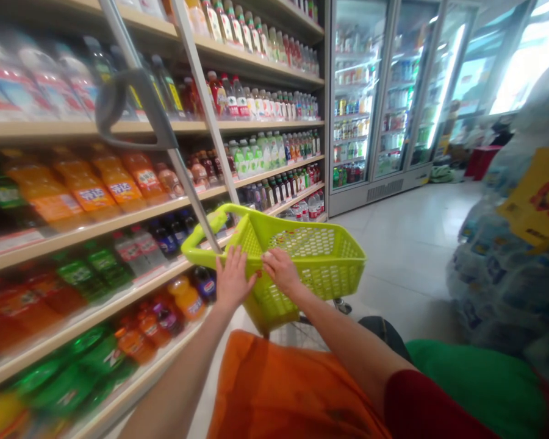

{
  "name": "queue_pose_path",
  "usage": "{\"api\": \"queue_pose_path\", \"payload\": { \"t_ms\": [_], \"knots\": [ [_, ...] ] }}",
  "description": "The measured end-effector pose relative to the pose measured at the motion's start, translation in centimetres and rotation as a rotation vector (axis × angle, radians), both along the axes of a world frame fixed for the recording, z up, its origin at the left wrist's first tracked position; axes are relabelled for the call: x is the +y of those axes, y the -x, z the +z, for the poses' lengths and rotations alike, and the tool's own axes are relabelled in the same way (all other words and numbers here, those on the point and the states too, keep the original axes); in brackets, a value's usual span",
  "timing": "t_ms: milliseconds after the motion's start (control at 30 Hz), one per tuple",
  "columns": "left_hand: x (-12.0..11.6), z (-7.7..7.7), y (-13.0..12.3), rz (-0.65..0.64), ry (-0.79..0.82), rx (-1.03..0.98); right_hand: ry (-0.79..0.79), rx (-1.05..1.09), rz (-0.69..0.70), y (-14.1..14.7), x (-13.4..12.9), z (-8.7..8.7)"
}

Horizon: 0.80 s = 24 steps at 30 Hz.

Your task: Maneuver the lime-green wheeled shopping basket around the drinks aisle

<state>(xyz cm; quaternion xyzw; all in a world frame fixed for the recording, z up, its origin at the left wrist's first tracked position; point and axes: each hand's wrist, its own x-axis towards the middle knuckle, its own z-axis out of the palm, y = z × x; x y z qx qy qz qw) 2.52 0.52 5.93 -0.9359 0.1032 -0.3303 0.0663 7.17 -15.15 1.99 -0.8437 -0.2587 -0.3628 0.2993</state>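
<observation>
A lime-green shopping basket with perforated sides rests on a wheeled frame in the middle of the view. My left hand lies against its near left corner, fingers spread and pointing upward. Just right of it, my right hand has its fingers curled over the near rim, closed on it. A metal pole with a grey handle rises at a slant from the basket's left end, and neither hand touches it.
Shelves of bottled drinks line the left side. Glass-door fridges stand at the back. Wrapped water packs with a yellow sign are stacked at the right. Pale floor shows between.
</observation>
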Motion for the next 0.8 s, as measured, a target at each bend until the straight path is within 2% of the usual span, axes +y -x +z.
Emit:
{"api": "queue_pose_path", "payload": {
  "t_ms": [100,233,300,367,500,567,667,800],
  "knots": [
    [0.2,0.3,-0.2,-0.016,-0.005,0.018,-0.001,0.049,-0.037,-0.7,-1.2,-0.2],
    [0.0,0.5,-0.3,0.001,0.003,0.013,0.022,0.041,-0.12,-0.6,-5.9,-1.7],
    [-0.9,0.1,-0.3,0.007,0.012,-0.002,0.013,0.025,-0.188,-0.4,-7.3,-2.3],
    [-2.4,-0.5,-0.3,-0.013,0.011,0.006,0.021,0.003,-0.219,-0.3,-7.1,-2.5],
    [-5.3,-1.8,-0.2,-0.061,0.008,0.079,0.091,-0.042,-0.162,-0.3,-4.9,-2.1],
    [-5.8,-2.1,0.0,-0.062,0.011,0.1,0.121,-0.036,-0.152,-0.3,-5.4,-2.1],
    [-5.6,-2.1,0.1,-0.073,0.002,0.117,0.136,-0.001,-0.211,0.0,-9.2,-2.9],
    [-5.6,-2.1,0.0,-0.057,0.022,0.108,0.098,0.023,-0.392,0.5,-15.6,-4.4]
  ]
}}
